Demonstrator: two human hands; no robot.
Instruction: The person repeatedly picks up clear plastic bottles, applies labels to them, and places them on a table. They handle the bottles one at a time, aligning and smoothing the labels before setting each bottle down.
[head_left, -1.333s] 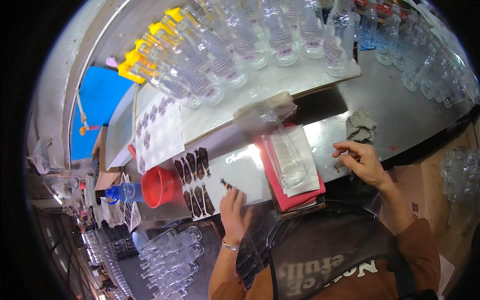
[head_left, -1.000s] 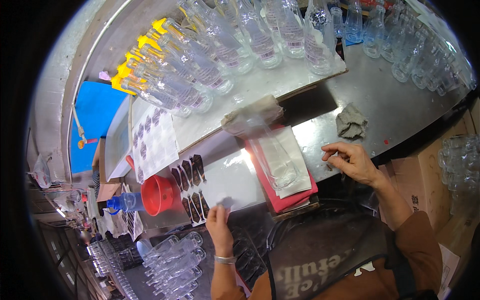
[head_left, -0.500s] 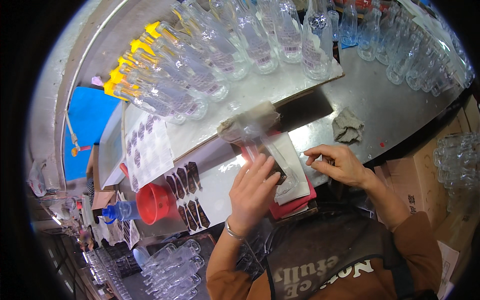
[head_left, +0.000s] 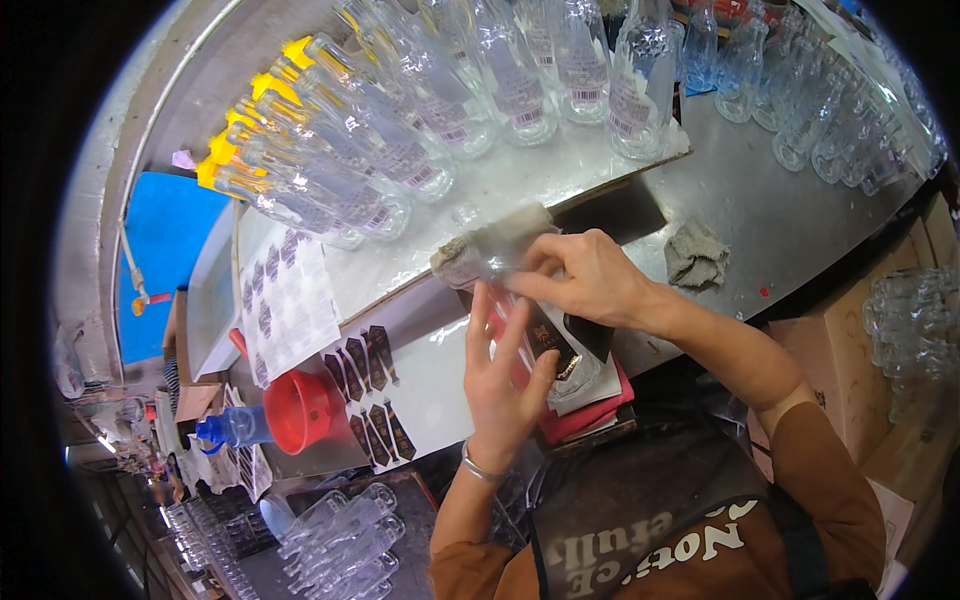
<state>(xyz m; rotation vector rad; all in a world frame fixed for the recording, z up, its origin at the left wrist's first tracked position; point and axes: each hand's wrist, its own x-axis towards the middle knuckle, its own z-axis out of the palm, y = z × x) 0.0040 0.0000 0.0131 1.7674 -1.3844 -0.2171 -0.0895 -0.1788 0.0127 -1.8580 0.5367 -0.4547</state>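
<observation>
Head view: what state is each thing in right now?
Clear glass bottle: lying flat, dark label partly on.
Left hand: open, fingers pressing the label.
Right hand: gripping the bottle.
Red plastic funnel: on its side.
Grey rag: crumpled.
Yellow-capped clear bottles: lying down, labelled.

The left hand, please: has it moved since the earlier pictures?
Yes. The left hand has moved right, away from the red funnel and the dark label sheets, onto the clear bottle on the red pad beside the right hand.
</observation>
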